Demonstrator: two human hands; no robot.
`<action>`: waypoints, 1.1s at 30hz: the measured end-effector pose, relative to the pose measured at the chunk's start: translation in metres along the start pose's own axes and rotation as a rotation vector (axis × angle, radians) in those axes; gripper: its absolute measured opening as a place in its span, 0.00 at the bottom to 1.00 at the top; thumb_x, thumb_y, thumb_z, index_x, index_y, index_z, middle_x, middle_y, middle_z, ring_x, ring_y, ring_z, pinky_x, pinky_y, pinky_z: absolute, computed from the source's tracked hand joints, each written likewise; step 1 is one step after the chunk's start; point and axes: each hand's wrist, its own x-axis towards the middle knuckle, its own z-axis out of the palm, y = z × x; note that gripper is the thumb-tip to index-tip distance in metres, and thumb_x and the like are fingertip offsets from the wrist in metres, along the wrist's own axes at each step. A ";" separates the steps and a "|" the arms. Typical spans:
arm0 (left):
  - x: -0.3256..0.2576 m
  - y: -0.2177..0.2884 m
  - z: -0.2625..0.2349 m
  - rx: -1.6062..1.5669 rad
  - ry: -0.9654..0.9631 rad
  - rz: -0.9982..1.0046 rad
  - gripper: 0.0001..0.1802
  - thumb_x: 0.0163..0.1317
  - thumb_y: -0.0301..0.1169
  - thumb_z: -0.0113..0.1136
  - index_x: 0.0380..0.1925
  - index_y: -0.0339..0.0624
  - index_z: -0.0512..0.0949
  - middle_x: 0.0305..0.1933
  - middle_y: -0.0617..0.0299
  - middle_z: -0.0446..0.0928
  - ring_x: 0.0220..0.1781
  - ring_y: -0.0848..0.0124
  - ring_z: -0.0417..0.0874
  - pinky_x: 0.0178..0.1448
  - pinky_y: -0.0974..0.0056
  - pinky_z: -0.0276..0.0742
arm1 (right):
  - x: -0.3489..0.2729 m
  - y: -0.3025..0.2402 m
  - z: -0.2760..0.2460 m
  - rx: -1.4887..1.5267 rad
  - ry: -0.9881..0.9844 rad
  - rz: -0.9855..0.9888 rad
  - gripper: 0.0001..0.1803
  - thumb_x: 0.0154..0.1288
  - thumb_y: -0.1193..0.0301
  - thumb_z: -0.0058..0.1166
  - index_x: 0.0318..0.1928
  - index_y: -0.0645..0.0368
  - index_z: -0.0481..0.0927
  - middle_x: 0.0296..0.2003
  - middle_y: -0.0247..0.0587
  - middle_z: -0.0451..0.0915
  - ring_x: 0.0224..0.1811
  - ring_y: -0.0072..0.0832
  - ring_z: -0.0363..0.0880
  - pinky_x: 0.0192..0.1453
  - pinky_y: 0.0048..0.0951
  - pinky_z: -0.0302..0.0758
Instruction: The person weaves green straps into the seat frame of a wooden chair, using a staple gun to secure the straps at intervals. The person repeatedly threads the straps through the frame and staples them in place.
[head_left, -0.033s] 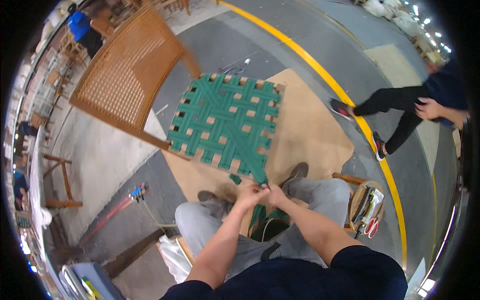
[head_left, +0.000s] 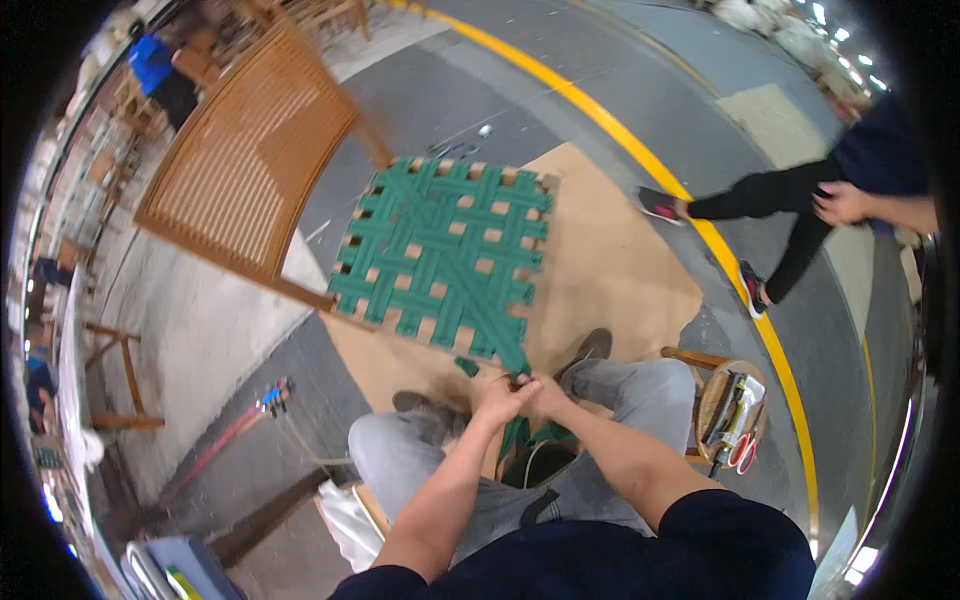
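In front of me stands a wooden chair with a cane back [head_left: 250,140]. Green webbing [head_left: 440,250] is woven across its seat, and one strap [head_left: 490,325] runs diagonally over the weave to the near corner. At that corner my left hand [head_left: 499,400] is closed on the strap's end. Close against it, my right hand [head_left: 546,398] grips the same strap. The fingers of both hands meet and partly hide what lies between them. Loose green webbing [head_left: 516,435] hangs below my hands, beside a dark round container [head_left: 540,462] between my legs.
A round wooden stool [head_left: 712,400] at my right bears red-handled scissors [head_left: 743,455] and other tools. Brown cardboard [head_left: 625,260] lies under the chair. A co-worker's legs [head_left: 760,195] are at the right, by a yellow floor line [head_left: 640,145]. A hose with a fitting [head_left: 272,397] lies left.
The whole view has shifted slightly, so the chair sits a little further left. My hands stay together at the strap, with the left fingers moved slightly toward the right hand.
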 end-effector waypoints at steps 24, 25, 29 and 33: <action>0.022 0.007 0.019 1.093 0.323 0.125 0.34 0.77 0.55 0.51 0.35 0.33 0.90 0.36 0.40 0.88 0.47 0.46 0.91 0.71 0.37 0.74 | -0.276 -0.022 -0.308 -0.394 1.048 0.649 0.24 0.71 0.63 0.58 0.63 0.59 0.81 0.55 0.53 0.87 0.61 0.52 0.85 0.66 0.45 0.79; 0.021 0.008 0.018 1.056 0.352 0.172 0.34 0.78 0.55 0.50 0.35 0.34 0.90 0.36 0.40 0.88 0.47 0.46 0.91 0.73 0.37 0.72 | -0.297 -0.002 -0.317 -0.458 1.156 0.726 0.29 0.69 0.55 0.59 0.64 0.59 0.81 0.53 0.59 0.87 0.59 0.52 0.85 0.62 0.47 0.80; 0.015 0.013 0.016 1.036 0.244 0.096 0.35 0.79 0.55 0.48 0.33 0.35 0.90 0.37 0.42 0.89 0.47 0.47 0.91 0.76 0.36 0.68 | -0.311 0.079 -0.342 -0.334 1.032 0.959 0.25 0.64 0.68 0.65 0.60 0.67 0.83 0.49 0.58 0.89 0.53 0.48 0.89 0.54 0.45 0.83; 0.013 0.015 0.014 1.018 0.227 0.083 0.35 0.80 0.54 0.46 0.32 0.36 0.90 0.36 0.42 0.89 0.48 0.47 0.91 0.79 0.35 0.64 | -0.302 0.114 -0.354 0.026 1.006 0.668 0.19 0.57 0.75 0.68 0.50 0.68 0.86 0.40 0.43 0.88 0.39 0.35 0.86 0.43 0.40 0.81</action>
